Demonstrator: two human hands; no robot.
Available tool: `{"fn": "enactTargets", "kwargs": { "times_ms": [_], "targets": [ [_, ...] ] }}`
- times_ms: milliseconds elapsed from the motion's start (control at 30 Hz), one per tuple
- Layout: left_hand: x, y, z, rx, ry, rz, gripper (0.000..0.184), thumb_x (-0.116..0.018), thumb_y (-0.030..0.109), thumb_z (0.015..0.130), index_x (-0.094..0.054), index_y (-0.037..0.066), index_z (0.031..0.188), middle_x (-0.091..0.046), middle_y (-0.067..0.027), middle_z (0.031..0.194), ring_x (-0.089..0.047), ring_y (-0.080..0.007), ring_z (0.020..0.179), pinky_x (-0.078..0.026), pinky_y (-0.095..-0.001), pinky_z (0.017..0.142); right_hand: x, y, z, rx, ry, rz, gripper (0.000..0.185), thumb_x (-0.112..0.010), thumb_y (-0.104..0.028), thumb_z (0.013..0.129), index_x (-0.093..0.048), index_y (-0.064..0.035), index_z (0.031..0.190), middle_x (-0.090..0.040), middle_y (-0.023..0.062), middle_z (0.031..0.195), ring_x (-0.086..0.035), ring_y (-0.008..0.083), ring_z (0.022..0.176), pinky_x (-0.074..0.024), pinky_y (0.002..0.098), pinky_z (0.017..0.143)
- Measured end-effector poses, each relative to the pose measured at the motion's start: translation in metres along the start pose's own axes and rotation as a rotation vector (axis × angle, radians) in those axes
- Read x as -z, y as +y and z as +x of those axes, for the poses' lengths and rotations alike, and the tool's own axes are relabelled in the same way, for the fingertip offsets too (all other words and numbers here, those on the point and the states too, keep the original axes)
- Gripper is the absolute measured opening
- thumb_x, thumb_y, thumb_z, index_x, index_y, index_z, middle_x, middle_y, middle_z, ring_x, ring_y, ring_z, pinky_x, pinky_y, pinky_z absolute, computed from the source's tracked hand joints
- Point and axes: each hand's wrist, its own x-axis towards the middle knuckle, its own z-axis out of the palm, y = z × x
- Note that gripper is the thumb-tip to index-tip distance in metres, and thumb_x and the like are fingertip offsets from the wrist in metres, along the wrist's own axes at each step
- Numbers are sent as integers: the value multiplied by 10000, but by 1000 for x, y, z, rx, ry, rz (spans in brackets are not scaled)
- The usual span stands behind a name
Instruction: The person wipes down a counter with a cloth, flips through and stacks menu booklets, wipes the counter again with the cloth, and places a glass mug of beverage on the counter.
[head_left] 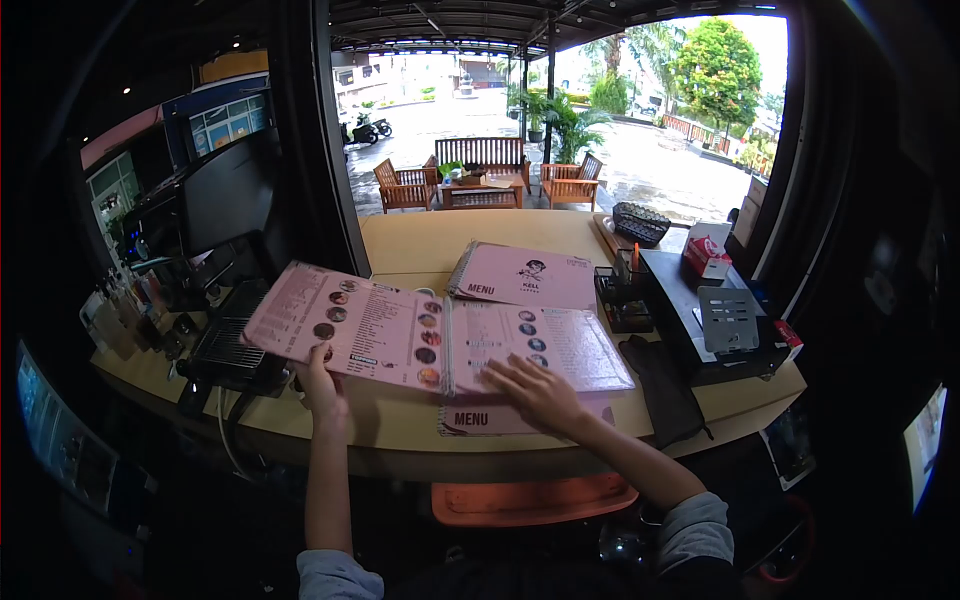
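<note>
An open spiral-bound pink menu (pixel 385 335) lies across the counter, its left page lifted and tilted. My left hand (pixel 322 388) grips the bottom edge of that left page, thumb on top. My right hand (pixel 535 392) rests flat with fingers spread on the lower left part of the right page. Beneath the open menu, a closed pink menu (pixel 478 419) shows its lower strip near the counter's front edge. Another closed pink menu (pixel 530 275) with a logo lies just behind the open one.
The pale counter (pixel 400 232) holds a black tray-like box (pixel 665 290), a tissue box (pixel 707 252), a wire basket (pixel 640 225) and a dark cloth (pixel 665 390) at right. At left stand a monitor (pixel 228 195), a black grill-like appliance (pixel 235 335) and bottles (pixel 115 320).
</note>
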Motion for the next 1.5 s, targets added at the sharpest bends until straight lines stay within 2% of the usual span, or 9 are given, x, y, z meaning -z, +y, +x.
{"fn": "enactTargets", "kwargs": {
  "times_ms": [400,467,567,767,933,1000,1100,1167,1500],
  "targets": [
    [-70,-46,-52,-236,-426,549,360,-348,82,928,-397,-64,1254,-460,-223,1233,-480,-285,1130,-339,-356,985,-21,-17,-16,43,-177,246,417,-491,-195,878,-453,-65,1273,-481,158,1276,-485,376,1129,-389,421,969],
    [-83,-51,-58,-359,-540,653,375,-336,58,918,-385,-44,1276,-451,-221,1249,-465,-299,1152,-326,-360,1000,18,-3,-11,-364,-461,686,358,-494,-230,898,-523,-33,1196,-552,176,1182,-558,340,1027,-424,410,917],
    [-113,-51,-83,-436,-745,697,481,-334,-13,860,-345,23,1340,-390,-204,1324,-366,-343,1245,-292,-383,1041,18,41,-36,-735,83,978,372,-454,-316,924,-572,-15,1108,-622,118,1058,-607,158,813,-496,309,701],
    [-126,-113,-148,-435,-1276,1171,622,-466,43,799,-275,75,1390,-243,-180,1428,-199,-328,1338,-207,-437,1084,44,103,-70,-986,482,1810,647,-320,-558,910,-401,-36,1285,-556,143,1152,-599,224,956,-499,406,791],
    [-111,-112,-130,-124,-1485,982,709,-615,322,825,-274,22,1370,-284,-216,1401,-265,-332,1311,-222,-419,1072,12,103,-101,-1161,243,1349,556,-615,-52,785,-388,69,1278,-580,114,1036,-589,141,905,-481,217,730],
    [-86,-111,-103,11,-1264,900,752,-589,346,827,-206,39,1397,-247,-219,1417,-254,-319,1320,-204,-463,1071,5,106,-108,-1167,121,1086,545,-640,-81,758,-438,62,1244,-581,116,1026,-591,153,908,-479,235,739],
    [-26,-144,-63,-270,-894,1082,752,-574,306,834,-176,-8,1390,-257,-226,1409,-262,-347,1307,-208,-387,1079,-5,108,-114,-1014,23,573,500,-669,-146,696,-559,33,1149,-576,147,1031,-591,220,933,-470,318,793],
    [8,-171,-52,55,-629,1209,749,-550,287,840,-158,-67,1372,-263,-253,1392,-252,-376,1302,-189,-455,1075,5,98,-101,-1071,-184,385,429,-624,-164,722,-588,19,1108,-540,171,1105,-559,276,1000,-452,371,848],
    [-25,-160,-50,27,-773,1443,738,-546,317,843,-187,-76,1353,-277,-270,1372,-258,-387,1293,-203,-535,1043,-35,85,-34,-687,-283,128,566,-449,-397,882,-369,-45,1319,-313,194,1385,-262,358,1299,-210,496,1055]
  ]
}}
